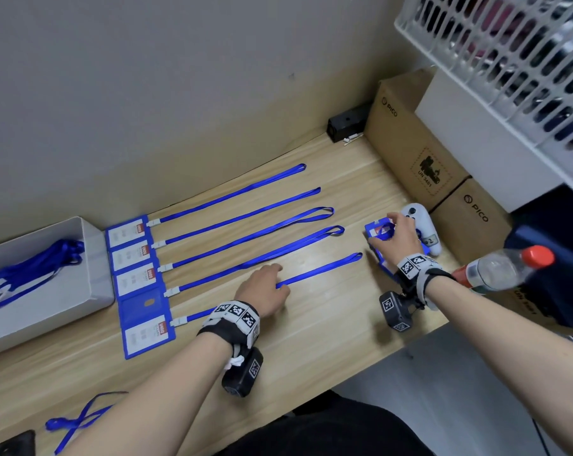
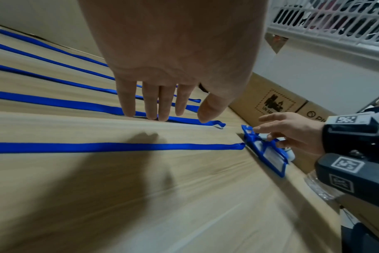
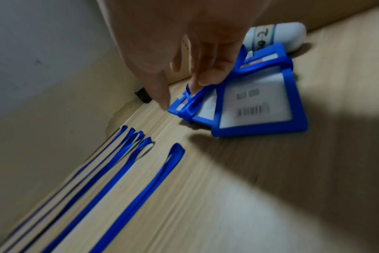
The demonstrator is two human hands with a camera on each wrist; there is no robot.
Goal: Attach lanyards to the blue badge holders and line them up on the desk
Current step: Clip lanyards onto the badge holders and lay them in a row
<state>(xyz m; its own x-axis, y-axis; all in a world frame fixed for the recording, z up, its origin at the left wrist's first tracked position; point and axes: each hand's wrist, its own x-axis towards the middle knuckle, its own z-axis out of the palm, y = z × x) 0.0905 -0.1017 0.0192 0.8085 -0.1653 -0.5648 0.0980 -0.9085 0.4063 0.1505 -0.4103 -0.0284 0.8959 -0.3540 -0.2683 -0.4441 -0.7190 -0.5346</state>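
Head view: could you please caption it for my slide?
Left hand flattens the fifth lanyard; right hand picks a badge holder.

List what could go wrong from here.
1. The left hand rests on the nearest lanyard; sliding could skew it out of line.
2. The right hand pinches one holder from an overlapping pile; its neighbour may drag along.
3. The controller sits just behind and could get knocked.

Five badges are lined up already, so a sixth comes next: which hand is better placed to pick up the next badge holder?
Right. The right hand already pinches a holder in the loose badge holders, while the left hand lies flat on the nearest lanyard.
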